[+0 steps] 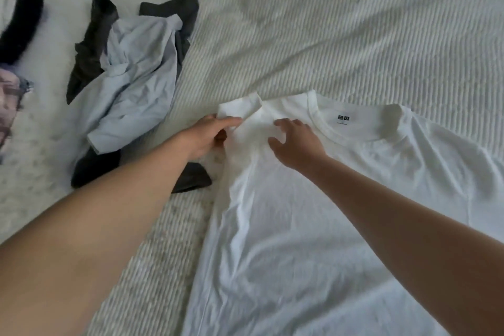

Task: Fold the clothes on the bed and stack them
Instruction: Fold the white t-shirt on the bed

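White T-shirt (pixel 313 226) spread flat on bed (pixel 327 35), collar at 12 o'clock. Our left grip (pixel 207 136) pinches its folded sleeve at 9 o'clock. Right grip (pixel 297 142) released, fingers spread on shoulder. Crumpled clothes pile (pixel 131 76) at 10 o'clock.

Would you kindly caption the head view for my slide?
Left hand pinches the white T-shirt's sleeve while the right hand hovers near its collar, unfolded clothes alongside.
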